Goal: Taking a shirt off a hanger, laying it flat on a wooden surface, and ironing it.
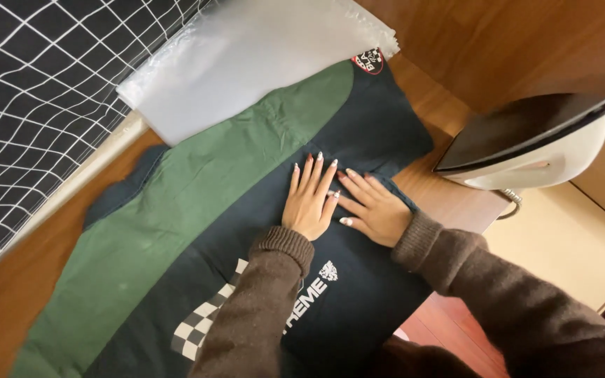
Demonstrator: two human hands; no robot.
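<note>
Hands lie open and flat, left hand (309, 199) beside right hand (374, 210), gripping nothing, on the dark navy and green cotton garment (197, 231) spread over the wooden desk (8, 301). The white iron (533, 143) stands just beside; a snagged sleeve could tip it.
</note>
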